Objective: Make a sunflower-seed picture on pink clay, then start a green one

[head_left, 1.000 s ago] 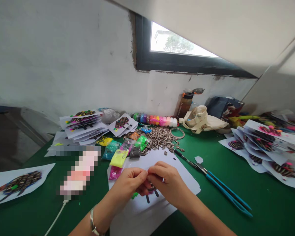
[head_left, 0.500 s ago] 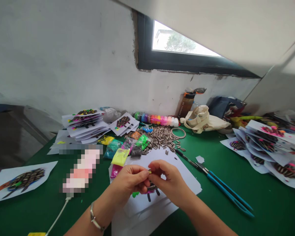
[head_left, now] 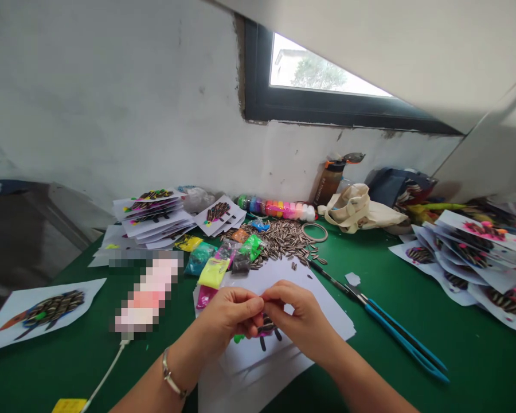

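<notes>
My left hand (head_left: 234, 312) and my right hand (head_left: 298, 315) meet at the fingertips, both closed in a pinch. A small piece of yellow clay showed between them a moment ago; the fingertips now cover it. Below them lies a white paper sheet (head_left: 241, 358) on a stack of paper. It bears striped sunflower seeds (head_left: 265, 326) on pink clay, a green clay lump (head_left: 239, 338) and dark short legs; my hands hide the rest of the picture. Just beyond my left hand lie a yellow clay packet (head_left: 214, 273) and a magenta one (head_left: 205, 296).
Loose sunflower seeds (head_left: 284, 236) lie in a pile behind the paper, near a tape roll (head_left: 315, 232). Blue-handled tweezers (head_left: 406, 338) and a pen (head_left: 327, 273) are at right. Finished seed pictures stand in stacks at left (head_left: 155, 226) and right (head_left: 460, 258). A pixelated object (head_left: 148, 295) has a white cable.
The yellow piece between my fingertips has gone out of sight as the fingers pressed closer together. The whole view has shifted slightly; the table things stay put.
</notes>
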`<state>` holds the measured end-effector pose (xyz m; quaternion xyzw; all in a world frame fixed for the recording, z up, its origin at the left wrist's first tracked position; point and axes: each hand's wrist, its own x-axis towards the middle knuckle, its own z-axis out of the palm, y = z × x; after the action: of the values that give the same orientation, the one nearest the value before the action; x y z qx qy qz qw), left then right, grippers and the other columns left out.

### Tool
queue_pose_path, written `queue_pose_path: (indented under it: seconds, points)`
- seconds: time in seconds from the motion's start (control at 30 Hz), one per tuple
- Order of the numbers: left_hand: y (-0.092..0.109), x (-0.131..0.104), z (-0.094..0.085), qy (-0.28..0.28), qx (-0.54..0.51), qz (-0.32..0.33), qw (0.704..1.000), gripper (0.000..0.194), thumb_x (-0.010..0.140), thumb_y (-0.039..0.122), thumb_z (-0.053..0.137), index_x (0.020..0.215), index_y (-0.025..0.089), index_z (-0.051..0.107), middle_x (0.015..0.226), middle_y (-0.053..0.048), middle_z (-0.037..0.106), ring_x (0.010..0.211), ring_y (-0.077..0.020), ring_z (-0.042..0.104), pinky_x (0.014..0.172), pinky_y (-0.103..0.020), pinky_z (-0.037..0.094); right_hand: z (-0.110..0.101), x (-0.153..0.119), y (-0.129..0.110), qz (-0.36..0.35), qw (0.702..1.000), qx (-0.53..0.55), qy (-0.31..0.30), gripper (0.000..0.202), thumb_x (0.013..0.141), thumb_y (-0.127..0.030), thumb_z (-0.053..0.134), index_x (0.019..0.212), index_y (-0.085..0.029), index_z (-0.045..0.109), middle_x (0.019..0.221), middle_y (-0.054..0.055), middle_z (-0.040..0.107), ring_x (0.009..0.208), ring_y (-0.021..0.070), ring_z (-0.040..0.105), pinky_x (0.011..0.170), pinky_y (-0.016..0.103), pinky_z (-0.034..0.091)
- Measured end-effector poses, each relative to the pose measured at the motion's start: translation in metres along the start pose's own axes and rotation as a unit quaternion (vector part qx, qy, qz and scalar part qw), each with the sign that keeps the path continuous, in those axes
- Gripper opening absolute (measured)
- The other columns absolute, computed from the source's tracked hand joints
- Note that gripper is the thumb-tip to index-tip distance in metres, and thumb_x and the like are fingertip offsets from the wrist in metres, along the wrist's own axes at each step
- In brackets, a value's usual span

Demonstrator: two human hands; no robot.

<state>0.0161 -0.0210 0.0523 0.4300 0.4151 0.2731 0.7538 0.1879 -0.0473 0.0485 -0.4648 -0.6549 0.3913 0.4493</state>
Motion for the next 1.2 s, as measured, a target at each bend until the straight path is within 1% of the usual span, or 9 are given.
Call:
queue_pose_path:
  seconds: [0.1,0.17,0.23,0.37,0.6,0.7,0.83,1.07,1.2]
  points:
    - [0.000,0.001,0.001,-0.005,0.002,-0.006,1.000,0.041,0.063,0.048,0.083,0.062,0.011,0.065,0.057,-0.001,0.062,0.043,-0.0062,0.053,0.045,-0.017,0.036,0.000,0.001,-0.001,0.108,0.985,0.134,-0.031,0.011,0.082,-0.028,0.066,0.080,-0.017,0.069,0.073,0.002,0.066,0.068,0.0160,0.063,0.064,0.027,0.050]
    - [0.001,0.001,0.001,0.002,-0.005,-0.008,1.000,0.041,0.061,0.047,0.084,0.063,0.012,0.065,0.056,0.000,0.062,0.043,-0.0061,0.052,0.044,-0.017,0.036,0.000,0.002,0.000,0.140,0.971,0.186,-0.047,0.015,0.082,-0.031,0.067,0.083,-0.017,0.068,0.074,0.003,0.068,0.069,0.0165,0.064,0.064,0.028,0.051]
    - [0.001,0.002,0.001,0.008,-0.012,-0.006,1.000,0.041,0.060,0.048,0.085,0.065,0.012,0.066,0.058,0.000,0.062,0.043,-0.0062,0.053,0.045,-0.017,0.037,0.000,0.002,0.002,0.125,0.978,0.165,-0.036,0.015,0.082,-0.030,0.067,0.086,-0.017,0.068,0.077,0.003,0.068,0.071,0.0162,0.064,0.066,0.027,0.050]
    - [-0.002,0.004,-0.001,0.013,-0.001,-0.004,1.000,0.045,0.059,0.053,0.084,0.064,0.012,0.065,0.060,-0.002,0.065,0.045,-0.0076,0.055,0.046,-0.019,0.039,0.001,0.001,0.007,0.033,0.999,0.031,-0.007,0.008,0.084,-0.022,0.063,0.082,-0.018,0.069,0.078,0.002,0.066,0.072,0.0141,0.060,0.068,0.025,0.047]
    - [-0.005,0.005,-0.001,-0.001,0.005,-0.015,1.000,0.051,0.059,0.059,0.082,0.064,0.012,0.066,0.057,-0.002,0.063,0.046,-0.0080,0.055,0.047,-0.018,0.039,0.000,-0.004,0.011,-0.065,0.990,-0.121,-0.026,0.021,0.095,-0.019,0.048,0.081,-0.019,0.064,0.078,0.001,0.059,0.071,0.0124,0.055,0.065,0.024,0.042]
    - [-0.005,0.004,-0.001,-0.006,-0.001,-0.011,1.000,0.049,0.061,0.058,0.081,0.065,0.012,0.066,0.058,-0.002,0.063,0.045,-0.0068,0.055,0.045,-0.017,0.038,0.001,-0.005,0.009,-0.067,0.991,-0.115,-0.025,0.021,0.096,-0.019,0.046,0.085,-0.020,0.063,0.081,0.002,0.060,0.074,0.0128,0.056,0.068,0.024,0.043]
    - [-0.007,0.004,-0.003,-0.008,-0.018,-0.005,1.000,0.047,0.062,0.056,0.081,0.066,0.012,0.066,0.057,-0.001,0.063,0.044,-0.0069,0.055,0.045,-0.017,0.039,0.001,-0.005,0.008,-0.049,0.997,-0.062,-0.013,0.017,0.092,-0.019,0.053,0.106,-0.021,0.062,0.089,0.001,0.064,0.077,0.0129,0.059,0.072,0.024,0.046]
    - [-0.011,0.006,-0.003,-0.029,-0.003,-0.011,1.000,0.049,0.067,0.060,0.077,0.071,0.012,0.067,0.061,-0.003,0.066,0.045,-0.0078,0.057,0.045,-0.017,0.041,-0.002,-0.002,0.007,-0.006,0.998,-0.060,-0.027,0.014,0.091,-0.018,0.053,0.085,-0.021,0.066,0.080,0.000,0.064,0.073,0.0125,0.059,0.068,0.023,0.045]
    - [-0.008,0.003,-0.002,-0.039,-0.014,-0.010,0.999,0.050,0.067,0.060,0.077,0.070,0.011,0.068,0.060,-0.003,0.066,0.045,-0.0079,0.057,0.045,-0.017,0.040,-0.004,-0.003,0.007,-0.021,0.997,-0.076,-0.027,0.020,0.093,-0.021,0.052,0.079,-0.019,0.065,0.074,0.000,0.062,0.070,0.0126,0.057,0.066,0.024,0.044]
